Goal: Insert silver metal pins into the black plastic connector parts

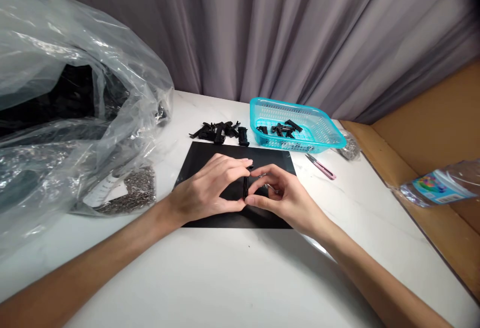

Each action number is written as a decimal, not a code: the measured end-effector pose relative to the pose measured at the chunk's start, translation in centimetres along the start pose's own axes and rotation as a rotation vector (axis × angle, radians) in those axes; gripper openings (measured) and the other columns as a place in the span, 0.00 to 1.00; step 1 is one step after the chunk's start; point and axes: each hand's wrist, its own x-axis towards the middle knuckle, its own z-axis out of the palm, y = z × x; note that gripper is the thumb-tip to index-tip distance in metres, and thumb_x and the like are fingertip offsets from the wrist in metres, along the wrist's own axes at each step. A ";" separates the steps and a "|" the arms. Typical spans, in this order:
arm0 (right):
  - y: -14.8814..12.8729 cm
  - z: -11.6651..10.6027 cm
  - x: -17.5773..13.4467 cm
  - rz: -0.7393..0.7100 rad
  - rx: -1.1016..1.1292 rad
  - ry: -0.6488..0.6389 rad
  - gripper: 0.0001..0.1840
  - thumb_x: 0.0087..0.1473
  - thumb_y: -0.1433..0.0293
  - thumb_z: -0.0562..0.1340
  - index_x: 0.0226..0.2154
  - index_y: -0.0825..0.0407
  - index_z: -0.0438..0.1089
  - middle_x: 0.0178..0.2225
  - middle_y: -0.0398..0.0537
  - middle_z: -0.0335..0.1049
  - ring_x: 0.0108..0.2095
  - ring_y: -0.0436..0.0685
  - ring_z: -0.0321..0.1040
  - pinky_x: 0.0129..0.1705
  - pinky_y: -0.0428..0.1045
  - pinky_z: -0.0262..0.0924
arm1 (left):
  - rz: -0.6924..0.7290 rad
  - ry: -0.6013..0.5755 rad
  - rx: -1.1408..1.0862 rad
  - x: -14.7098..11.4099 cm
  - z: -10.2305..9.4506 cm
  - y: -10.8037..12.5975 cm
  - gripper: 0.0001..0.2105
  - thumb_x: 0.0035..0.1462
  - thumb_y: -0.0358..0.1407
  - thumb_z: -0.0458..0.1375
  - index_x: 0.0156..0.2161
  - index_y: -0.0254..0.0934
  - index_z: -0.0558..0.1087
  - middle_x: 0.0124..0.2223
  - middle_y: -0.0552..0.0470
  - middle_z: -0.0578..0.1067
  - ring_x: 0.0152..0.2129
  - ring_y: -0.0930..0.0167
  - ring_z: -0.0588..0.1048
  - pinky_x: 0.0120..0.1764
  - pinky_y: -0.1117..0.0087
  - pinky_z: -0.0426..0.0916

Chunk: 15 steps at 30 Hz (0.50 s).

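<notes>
While the left hand (210,186) pinches a slim black part (245,186), right hand (287,195) gripping it too, black mat (236,221) beneath, blue basket (328,135) of pieces (294,126) behind.

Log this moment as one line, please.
left hand: holding black part | right hand: at same part | beneath: black mat | beyond: loose black parts, blue basket holding more

This looks like a small hand-assembly spot; whether in a home or workshop cannot be told. Beneath the left grip (206,188) and right grip (283,193), a black mat (198,160) covers part of a marbled worktop (225,278). Beyond them are loose black parts (219,135), a blue basket (318,143) and a grey curtain (225,33); leftward, bagged metal bits (138,188); rightward, pink snips (321,167).
</notes>
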 end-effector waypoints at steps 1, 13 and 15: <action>0.1 0.1 0.0 0.002 -0.007 0.002 0.24 0.52 0.56 0.74 0.46 0.49 0.69 0.37 0.43 0.79 0.23 0.47 0.48 0.26 0.48 0.48 | 0.000 0.000 0.007 0.0 0.0 0.0 0.27 0.55 0.31 0.69 0.57 0.38 0.63 0.54 0.36 0.78 0.50 0.58 0.80 0.48 0.54 0.77; -0.7 -2.7 0.3 -0.132 -0.282 0.025 0.21 0.69 0.54 0.58 0.37 0.50 0.78 0.44 0.50 0.73 0.43 0.56 0.71 0.44 0.51 0.64 | -0.375 -0.029 -0.193 -0.5 0.9 -0.1 0.41 0.46 0.41 0.75 0.62 0.41 0.61 0.53 0.45 0.78 0.46 0.64 0.81 0.50 0.63 0.80; -0.6 -2.7 0.3 -0.155 -0.314 0.065 0.23 0.71 0.55 0.54 0.37 0.50 0.79 0.49 0.52 0.71 0.45 0.57 0.71 0.47 0.52 0.65 | -0.431 -0.096 -0.251 -0.7 1.0 -0.5 0.43 0.45 0.43 0.76 0.63 0.41 0.60 0.52 0.45 0.78 0.46 0.63 0.81 0.52 0.61 0.80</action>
